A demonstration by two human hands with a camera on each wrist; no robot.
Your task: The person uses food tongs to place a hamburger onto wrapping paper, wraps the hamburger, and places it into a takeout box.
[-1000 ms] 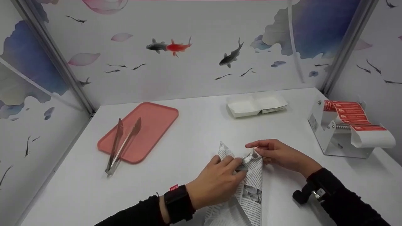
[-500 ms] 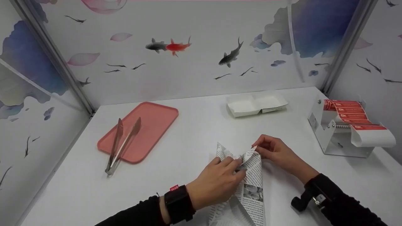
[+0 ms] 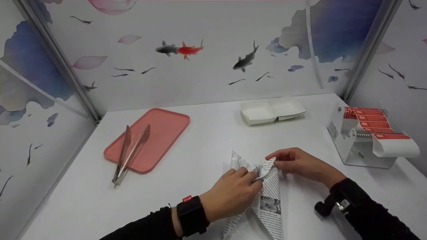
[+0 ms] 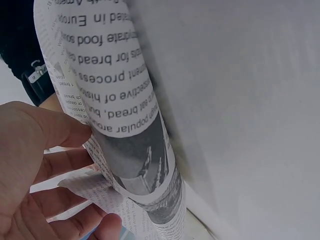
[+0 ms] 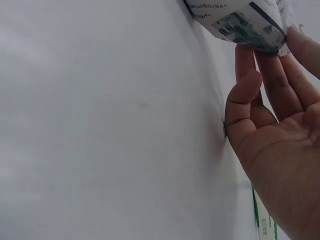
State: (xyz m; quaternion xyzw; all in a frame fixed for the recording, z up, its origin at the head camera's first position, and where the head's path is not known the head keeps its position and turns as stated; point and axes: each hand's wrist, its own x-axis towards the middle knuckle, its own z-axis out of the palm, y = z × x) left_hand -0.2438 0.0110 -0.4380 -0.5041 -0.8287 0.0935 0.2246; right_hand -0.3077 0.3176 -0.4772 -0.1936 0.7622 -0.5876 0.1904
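A sheet of newsprint-patterned wrapping paper [image 3: 269, 190], folded into a long packet, lies near the table's front edge. My left hand [image 3: 232, 193] holds it from the left, fingers bent over its upper folds. In the left wrist view the thumb and fingers of that hand [image 4: 45, 145] meet the rolled paper edge [image 4: 120, 90]. At the packet's upper right corner, my right hand [image 3: 302, 165] pinches the paper between thumb and fingers. The right wrist view shows that hand's fingers [image 5: 275, 75] at the paper's end [image 5: 245, 25]. What the packet contains is hidden.
A pink tray [image 3: 166, 133] with metal tongs [image 3: 131, 153] across it lies at the left. An opened white carton [image 3: 272, 110] sits at the back. On the right stands a label dispenser [image 3: 370, 140] with red and white labels.
The right hand has shifted slightly about the paper's upper right corner, and that corner now folds further over. The left hand stays nearly in place.
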